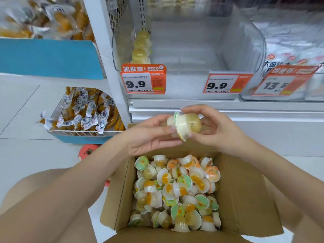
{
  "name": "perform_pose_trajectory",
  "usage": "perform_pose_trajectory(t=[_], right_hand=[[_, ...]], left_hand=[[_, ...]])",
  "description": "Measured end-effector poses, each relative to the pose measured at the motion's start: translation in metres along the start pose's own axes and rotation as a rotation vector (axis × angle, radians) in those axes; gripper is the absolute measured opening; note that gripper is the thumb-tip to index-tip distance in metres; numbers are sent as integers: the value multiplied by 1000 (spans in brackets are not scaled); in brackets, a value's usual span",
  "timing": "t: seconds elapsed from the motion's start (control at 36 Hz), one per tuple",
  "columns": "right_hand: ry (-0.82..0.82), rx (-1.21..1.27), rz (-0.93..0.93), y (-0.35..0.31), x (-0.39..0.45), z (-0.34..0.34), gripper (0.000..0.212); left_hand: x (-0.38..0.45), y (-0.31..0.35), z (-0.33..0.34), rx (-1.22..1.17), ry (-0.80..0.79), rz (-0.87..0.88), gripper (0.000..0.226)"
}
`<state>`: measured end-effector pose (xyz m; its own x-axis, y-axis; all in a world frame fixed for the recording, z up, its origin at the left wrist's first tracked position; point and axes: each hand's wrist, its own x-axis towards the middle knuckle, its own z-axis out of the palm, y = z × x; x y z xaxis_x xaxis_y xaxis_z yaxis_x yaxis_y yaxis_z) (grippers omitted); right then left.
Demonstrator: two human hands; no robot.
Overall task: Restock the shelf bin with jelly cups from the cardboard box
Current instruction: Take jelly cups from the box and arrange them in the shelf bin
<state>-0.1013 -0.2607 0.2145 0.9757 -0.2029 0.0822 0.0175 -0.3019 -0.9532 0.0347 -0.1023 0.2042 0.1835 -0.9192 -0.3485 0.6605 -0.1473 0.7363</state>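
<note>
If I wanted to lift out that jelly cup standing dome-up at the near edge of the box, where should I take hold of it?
Pinch the rounded dome of the jelly cup from straight above, fingers on its left and right sides. It stands lid-down with the dome sticking up clear of its neighbours, while its wide flat rim lies low against the cardboard box wall and probably offers less room for fingers.

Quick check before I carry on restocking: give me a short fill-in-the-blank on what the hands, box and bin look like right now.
1. Both hands, left and right, hold jelly cups above the open ____ box.
2. The two price tags below the clear bin read ____.
3. The few cups already in the bin stand at its ____ side.

Missing words: cardboard; 9.9; left
</note>
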Motion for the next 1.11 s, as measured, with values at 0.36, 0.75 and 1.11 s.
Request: perform_pose_trajectory(t=[0.36, 0.75, 1.11], right_hand=[[-34, -21, 37, -5, 7, -10, 64], [-11, -89, 34, -15, 16, -7, 67], [316, -90, -64, -74, 33, -27, 53]], left_hand=[[13, 7, 13, 105, -7, 3, 52], [5, 10, 25, 131, 73, 115, 42], [-11, 52, 23, 944, 220, 260, 40]])
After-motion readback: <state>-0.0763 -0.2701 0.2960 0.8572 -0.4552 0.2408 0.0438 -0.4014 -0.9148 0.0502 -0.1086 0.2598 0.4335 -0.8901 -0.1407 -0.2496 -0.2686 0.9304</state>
